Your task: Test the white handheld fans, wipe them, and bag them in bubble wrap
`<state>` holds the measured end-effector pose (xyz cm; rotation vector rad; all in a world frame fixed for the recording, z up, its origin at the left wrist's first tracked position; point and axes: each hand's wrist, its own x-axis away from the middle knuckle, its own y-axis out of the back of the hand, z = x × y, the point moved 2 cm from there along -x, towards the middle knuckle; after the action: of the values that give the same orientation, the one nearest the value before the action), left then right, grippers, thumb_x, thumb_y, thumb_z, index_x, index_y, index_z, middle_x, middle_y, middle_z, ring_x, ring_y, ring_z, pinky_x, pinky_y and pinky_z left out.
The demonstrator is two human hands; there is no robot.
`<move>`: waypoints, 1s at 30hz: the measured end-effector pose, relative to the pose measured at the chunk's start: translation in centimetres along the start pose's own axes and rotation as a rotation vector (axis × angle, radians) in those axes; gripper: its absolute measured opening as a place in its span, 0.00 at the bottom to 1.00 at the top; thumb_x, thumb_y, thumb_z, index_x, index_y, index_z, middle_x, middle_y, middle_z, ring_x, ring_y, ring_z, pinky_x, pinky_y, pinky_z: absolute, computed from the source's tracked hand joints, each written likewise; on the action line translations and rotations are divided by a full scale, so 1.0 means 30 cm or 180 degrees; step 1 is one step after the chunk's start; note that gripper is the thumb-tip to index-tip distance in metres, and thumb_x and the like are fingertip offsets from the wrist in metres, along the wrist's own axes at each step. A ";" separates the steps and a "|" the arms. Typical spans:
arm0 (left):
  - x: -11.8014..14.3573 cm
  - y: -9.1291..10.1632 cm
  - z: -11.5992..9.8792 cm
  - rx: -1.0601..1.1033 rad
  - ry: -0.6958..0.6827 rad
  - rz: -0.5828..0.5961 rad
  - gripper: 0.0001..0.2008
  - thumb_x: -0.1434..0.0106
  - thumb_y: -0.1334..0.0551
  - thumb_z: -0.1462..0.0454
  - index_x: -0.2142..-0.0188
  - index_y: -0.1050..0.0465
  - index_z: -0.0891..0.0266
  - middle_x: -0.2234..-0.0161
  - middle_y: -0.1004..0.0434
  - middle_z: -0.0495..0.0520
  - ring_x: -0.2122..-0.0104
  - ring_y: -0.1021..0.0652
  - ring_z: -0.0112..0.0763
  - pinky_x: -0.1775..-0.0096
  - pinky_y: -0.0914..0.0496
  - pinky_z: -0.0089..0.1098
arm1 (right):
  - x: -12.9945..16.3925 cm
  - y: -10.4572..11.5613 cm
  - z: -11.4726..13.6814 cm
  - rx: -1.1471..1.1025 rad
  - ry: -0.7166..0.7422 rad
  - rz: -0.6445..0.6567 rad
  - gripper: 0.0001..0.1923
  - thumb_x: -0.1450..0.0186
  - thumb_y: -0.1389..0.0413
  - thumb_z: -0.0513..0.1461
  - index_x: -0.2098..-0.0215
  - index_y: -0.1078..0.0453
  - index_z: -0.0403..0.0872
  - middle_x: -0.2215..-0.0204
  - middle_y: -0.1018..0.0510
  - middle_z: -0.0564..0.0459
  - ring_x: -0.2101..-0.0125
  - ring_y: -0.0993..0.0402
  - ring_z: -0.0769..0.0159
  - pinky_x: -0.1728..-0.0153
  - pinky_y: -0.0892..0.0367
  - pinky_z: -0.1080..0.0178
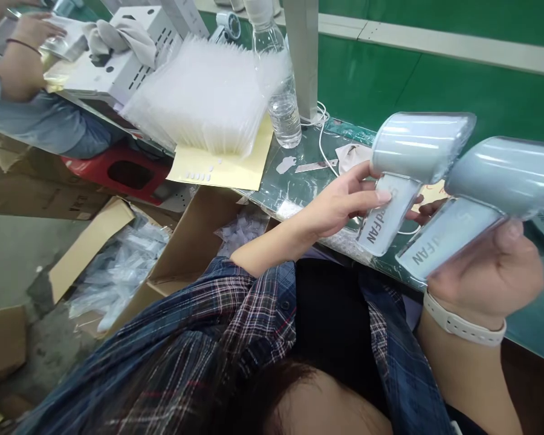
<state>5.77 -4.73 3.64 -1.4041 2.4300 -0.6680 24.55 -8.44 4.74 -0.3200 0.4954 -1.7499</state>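
My left hand (344, 202) is closed round the handle of a pale blue handheld fan (419, 148), thumb on its front. A second fan (503, 172) of the same kind is gripped by my right hand (489, 266), which wears a white wristband (465, 323). Both fans are tilted, side by side above the table, with glossy clear plastic about them and lettering ending in "FAN" on their handles. Some fingers of each hand are hidden behind the handles. A crumpled beige cloth or pouch (353, 158) lies just beyond my left hand.
A water bottle (283, 103) stands beside a metal post (301, 60). Left of it, a stack of clear plastic sleeves (208, 90) rests on yellow paper (249, 172). Cardboard boxes (181, 241) with plastic packaging sit below. At far left is another person's hand (34, 30).
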 end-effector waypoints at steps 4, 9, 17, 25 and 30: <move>-0.005 0.007 0.006 -0.0179 -0.0074 -0.0089 0.35 0.46 0.19 0.42 0.56 0.35 0.56 0.64 0.19 0.48 0.63 0.15 0.33 0.61 0.24 0.33 | -0.003 0.018 -0.033 0.0196 0.0020 -0.0135 0.11 0.33 0.39 0.42 0.56 0.15 0.57 0.64 0.15 0.52 0.66 0.15 0.57 0.72 0.21 0.56; -0.018 0.012 0.020 -0.0287 -0.0107 -0.0241 0.41 0.54 0.17 0.38 0.61 0.38 0.56 0.72 0.28 0.40 0.72 0.25 0.21 0.68 0.31 0.26 | 0.003 0.042 -0.067 0.0161 -0.0150 -0.0303 0.07 0.32 0.38 0.40 0.59 0.16 0.53 0.66 0.13 0.51 0.68 0.13 0.55 0.75 0.19 0.57; -0.024 0.017 0.030 -0.0300 -0.0094 -0.0257 0.38 0.52 0.18 0.39 0.61 0.35 0.58 0.72 0.27 0.41 0.74 0.30 0.18 0.71 0.36 0.24 | -0.003 0.035 -0.075 -0.0010 -0.0230 -0.0532 0.05 0.34 0.37 0.38 0.62 0.18 0.49 0.69 0.13 0.53 0.73 0.15 0.60 0.73 0.18 0.59; -0.027 0.018 0.009 -0.0429 -0.0136 -0.0289 0.37 0.52 0.16 0.42 0.54 0.24 0.60 0.61 0.18 0.51 0.62 0.19 0.29 0.58 0.26 0.31 | -0.022 0.045 -0.063 0.0094 0.0010 -0.0328 0.08 0.38 0.39 0.42 0.63 0.17 0.52 0.67 0.14 0.51 0.66 0.14 0.51 0.56 0.15 0.41; -0.029 0.045 -0.014 -0.1370 -0.0520 0.0136 0.26 0.47 0.18 0.51 0.55 0.17 0.63 0.57 0.15 0.56 0.54 0.17 0.41 0.47 0.24 0.42 | -0.003 0.042 -0.015 0.0825 0.0652 0.0267 0.15 0.45 0.26 0.42 0.59 0.16 0.53 0.60 0.12 0.51 0.52 0.14 0.45 0.38 0.24 0.32</move>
<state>5.03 -3.28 3.31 -1.4776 2.5569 -0.0108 25.43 -8.52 3.73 0.0632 0.4150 -1.7493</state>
